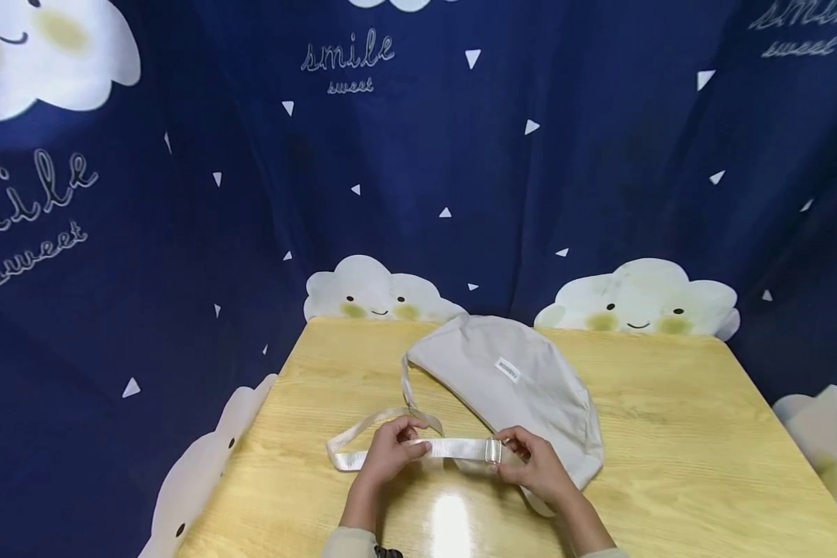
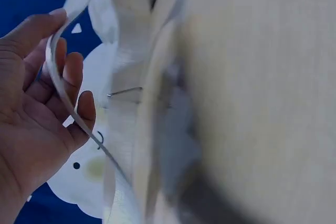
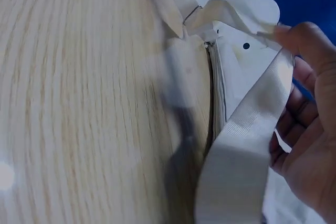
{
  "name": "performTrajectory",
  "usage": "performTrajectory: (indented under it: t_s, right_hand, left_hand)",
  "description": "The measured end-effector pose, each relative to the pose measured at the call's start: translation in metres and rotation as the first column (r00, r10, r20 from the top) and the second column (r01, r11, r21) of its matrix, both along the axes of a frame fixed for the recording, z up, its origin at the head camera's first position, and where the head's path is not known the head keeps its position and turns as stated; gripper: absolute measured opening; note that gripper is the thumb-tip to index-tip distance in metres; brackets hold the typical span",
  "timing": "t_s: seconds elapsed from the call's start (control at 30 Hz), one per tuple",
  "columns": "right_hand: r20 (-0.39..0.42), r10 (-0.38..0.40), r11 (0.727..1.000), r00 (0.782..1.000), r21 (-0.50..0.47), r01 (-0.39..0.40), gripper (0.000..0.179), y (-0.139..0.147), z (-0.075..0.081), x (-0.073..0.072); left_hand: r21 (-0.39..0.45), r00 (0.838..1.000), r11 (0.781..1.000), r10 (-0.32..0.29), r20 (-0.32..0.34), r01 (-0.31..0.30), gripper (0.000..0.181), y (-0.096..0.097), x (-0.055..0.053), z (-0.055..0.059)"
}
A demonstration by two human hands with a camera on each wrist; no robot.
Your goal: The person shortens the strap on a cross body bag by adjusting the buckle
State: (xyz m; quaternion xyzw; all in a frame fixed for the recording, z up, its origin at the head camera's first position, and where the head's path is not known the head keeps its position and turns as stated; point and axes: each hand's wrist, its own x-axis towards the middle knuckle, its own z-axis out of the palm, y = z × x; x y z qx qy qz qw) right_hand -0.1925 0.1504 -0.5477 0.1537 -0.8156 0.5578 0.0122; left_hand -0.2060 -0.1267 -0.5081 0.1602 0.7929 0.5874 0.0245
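A pale grey half-moon shoulder bag [image 1: 484,349] with a small white label lies on the table, and its light webbing strap [image 1: 456,448] is drawn straight between both hands. My left hand [image 1: 389,456] pinches the strap between thumb and fingers; the left wrist view shows the strap [image 2: 59,80] running across those fingers. A metal slider buckle [image 1: 493,450] sits on the strap just beside the right fingertips. My right hand [image 1: 540,469] grips the strap at that buckle, in front of the bag's lower edge. The strap [image 3: 252,129] hangs in a broad curve below the right hand in the right wrist view.
The light wooden table [image 1: 676,434] extends to both sides of the bag. A slack loop of strap [image 1: 349,461] lies left of the left hand. Behind the table hangs a dark blue curtain [image 1: 404,170] printed with clouds and triangles.
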Motion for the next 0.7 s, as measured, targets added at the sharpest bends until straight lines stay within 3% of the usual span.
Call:
performTrajectory:
  t_s: [0.2, 0.37, 0.57, 0.7]
  right_hand:
    - [-0.021, 0.032, 0.981, 0.999, 0.195, -0.027, 0.042, -0.004, -0.006, 0.007]
    - [-0.069, 0.014, 0.934, 0.998, 0.357, 0.012, 0.043, -0.006, -0.022, 0.011]
    - [-0.223, -0.036, 0.872, 0.974, 0.469, 0.14, 0.043, -0.011, -0.031, 0.018]
    - [-0.227, -0.063, 0.834, 0.972, 0.523, 0.176, 0.044, -0.01, -0.029, 0.022]
  left_hand:
    - [0.003, 0.997, 0.998, 0.063, -0.043, -0.063, 0.037, 0.0, -0.022, -0.008]
    - [-0.052, 0.989, 0.987, 0.149, -0.014, -0.149, 0.043, -0.003, -0.044, -0.015]
    - [-0.109, 0.952, 0.946, 0.303, -0.03, -0.305, 0.041, -0.011, -0.07, -0.019]
    - [-0.141, 0.929, 0.919, 0.368, -0.035, -0.369, 0.036, -0.015, -0.084, -0.027]
